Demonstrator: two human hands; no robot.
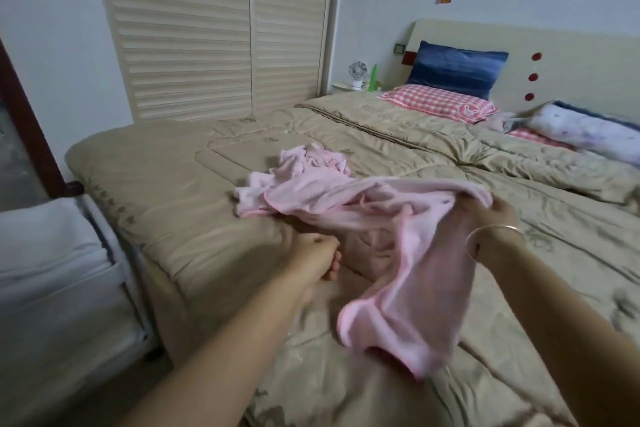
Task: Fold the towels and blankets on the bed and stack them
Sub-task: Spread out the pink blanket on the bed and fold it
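A pink towel (398, 270) hangs mid-frame from the right hand (491, 218), which grips its top edge; its far end lies crumpled on the tan quilted bed (166, 184). The left hand (311, 250) is curled beside it, and I cannot tell whether it holds anything. A louvred wardrobe (190, 38) stands upper left, pillows (436, 102) upper right.

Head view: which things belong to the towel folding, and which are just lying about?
Job: pink towel, gripped by the right hand; crumpled pink cloth behind it; left hand, curled beside it; quilt underneath.
Lying about: blue pillow; checked pillow; small fan; green bottle.
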